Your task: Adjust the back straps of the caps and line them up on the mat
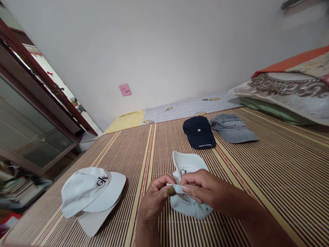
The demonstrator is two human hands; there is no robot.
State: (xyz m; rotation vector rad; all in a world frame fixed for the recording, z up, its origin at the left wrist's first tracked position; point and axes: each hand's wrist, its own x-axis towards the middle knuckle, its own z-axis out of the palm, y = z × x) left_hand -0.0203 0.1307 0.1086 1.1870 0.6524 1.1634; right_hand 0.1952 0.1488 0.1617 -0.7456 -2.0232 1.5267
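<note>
A pale, whitish baseball cap [191,210] lies on the striped mat in front of me, its brim pointing away and its back strap toward me. My left hand [156,193] pinches the strap beside its brass-coloured buckle [171,191]. From the other side, my right hand [203,187] grips the light strap [180,188] between thumb and fingers. Both hands hide part of the cap's opening. To the left sits a white cap [84,188] with dark letters on its front, stacked over a beige cap [96,218] whose brim sticks out below.
Beyond my hands, a navy cap [197,132] and a grey cap [232,128] lie side by side. Pillows [290,92] are piled at the back right. A patterned cloth [180,108] runs along the wall, which bears a pink note [125,90]. A glass-panelled cabinet [33,127] stands at left.
</note>
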